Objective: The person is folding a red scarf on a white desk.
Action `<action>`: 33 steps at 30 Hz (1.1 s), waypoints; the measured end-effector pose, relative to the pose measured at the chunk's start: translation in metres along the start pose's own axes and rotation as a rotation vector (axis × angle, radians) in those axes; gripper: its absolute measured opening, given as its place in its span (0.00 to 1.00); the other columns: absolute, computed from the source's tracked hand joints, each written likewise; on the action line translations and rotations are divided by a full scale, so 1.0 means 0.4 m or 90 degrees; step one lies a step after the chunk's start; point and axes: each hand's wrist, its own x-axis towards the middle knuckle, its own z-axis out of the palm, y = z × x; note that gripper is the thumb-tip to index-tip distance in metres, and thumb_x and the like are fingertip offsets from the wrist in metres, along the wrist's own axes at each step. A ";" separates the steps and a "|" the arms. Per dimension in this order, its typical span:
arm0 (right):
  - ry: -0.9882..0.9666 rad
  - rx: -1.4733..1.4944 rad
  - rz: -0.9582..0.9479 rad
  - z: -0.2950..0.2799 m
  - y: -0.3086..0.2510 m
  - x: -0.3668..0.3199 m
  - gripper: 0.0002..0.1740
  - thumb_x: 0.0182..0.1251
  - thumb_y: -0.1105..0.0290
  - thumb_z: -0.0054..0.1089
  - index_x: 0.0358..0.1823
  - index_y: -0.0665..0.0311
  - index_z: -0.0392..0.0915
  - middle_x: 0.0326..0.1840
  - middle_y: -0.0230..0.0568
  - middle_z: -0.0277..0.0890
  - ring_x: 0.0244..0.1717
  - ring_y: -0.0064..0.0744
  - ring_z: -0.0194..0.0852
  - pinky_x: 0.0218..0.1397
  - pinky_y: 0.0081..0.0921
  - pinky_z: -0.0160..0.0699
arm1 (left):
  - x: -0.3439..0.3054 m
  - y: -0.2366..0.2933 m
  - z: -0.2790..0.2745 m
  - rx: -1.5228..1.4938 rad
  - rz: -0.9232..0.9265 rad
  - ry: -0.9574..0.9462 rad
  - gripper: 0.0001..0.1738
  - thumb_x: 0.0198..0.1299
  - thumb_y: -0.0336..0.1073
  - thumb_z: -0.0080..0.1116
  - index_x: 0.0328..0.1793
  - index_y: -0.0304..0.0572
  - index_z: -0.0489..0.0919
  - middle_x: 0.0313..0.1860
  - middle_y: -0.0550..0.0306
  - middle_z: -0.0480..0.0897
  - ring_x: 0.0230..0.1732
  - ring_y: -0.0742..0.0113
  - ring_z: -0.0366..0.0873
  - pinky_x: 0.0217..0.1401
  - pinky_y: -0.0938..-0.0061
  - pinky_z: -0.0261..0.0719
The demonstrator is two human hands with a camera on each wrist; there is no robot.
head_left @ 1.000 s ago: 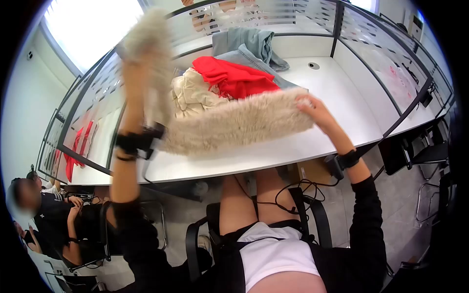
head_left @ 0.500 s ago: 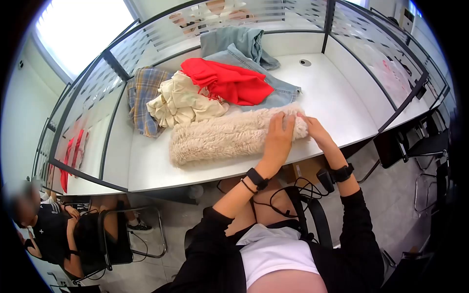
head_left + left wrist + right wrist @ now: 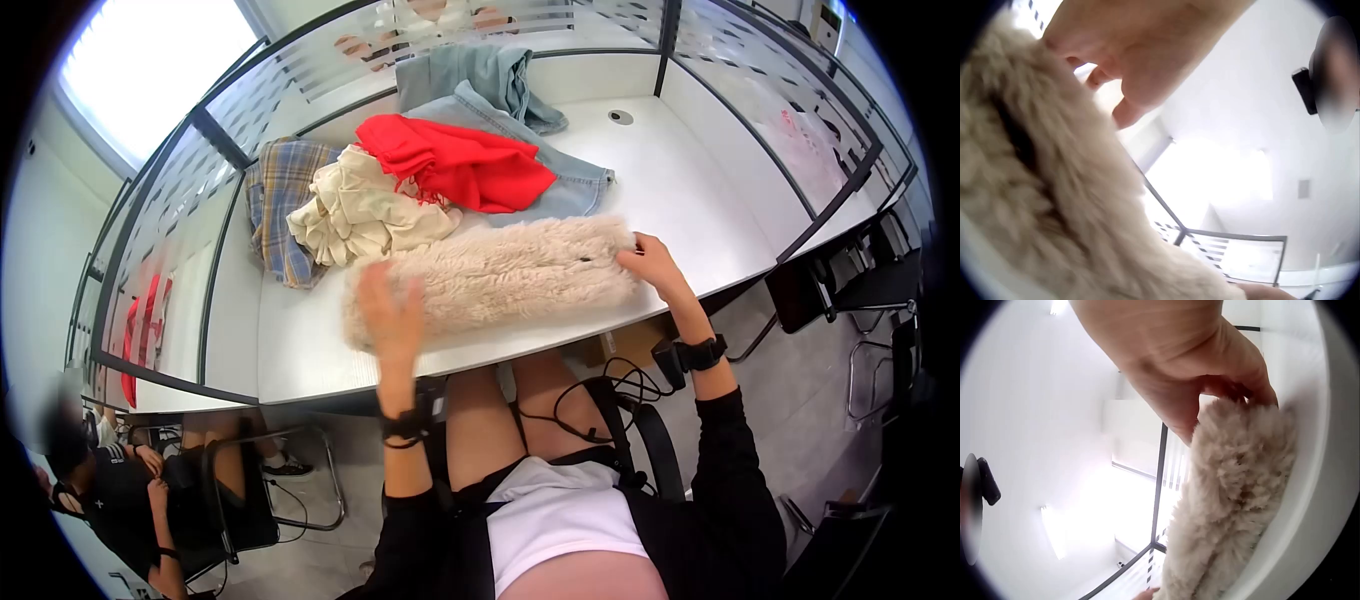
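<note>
Touching one fur scarf (image 3: 510, 270): left hand (image 3: 390, 315), right hand (image 3: 652, 265); one clothes heap (image 3: 440, 170) behind.

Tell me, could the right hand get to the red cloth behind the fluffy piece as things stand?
Probably yes. The red cloth lies uncovered just past the fluffy piece, with nothing standing between. The right hand pinches that piece's end, though, so it would need to let go.

left hand (image 3: 390, 312): motion-blurred | right hand (image 3: 1172, 362) fingertips: buried in fur scarf (image 3: 1229, 487) (right end)
</note>
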 end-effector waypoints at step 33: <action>-0.160 -0.336 -0.474 -0.046 -0.121 -0.037 0.20 0.43 0.75 0.63 0.42 0.59 0.72 0.57 0.41 0.63 0.56 0.45 0.65 0.56 0.32 0.68 | -0.019 -0.204 -0.278 -0.340 -0.450 -0.157 0.14 0.59 0.32 0.54 0.50 0.37 0.73 0.60 0.51 0.69 0.57 0.62 0.69 0.57 0.73 0.68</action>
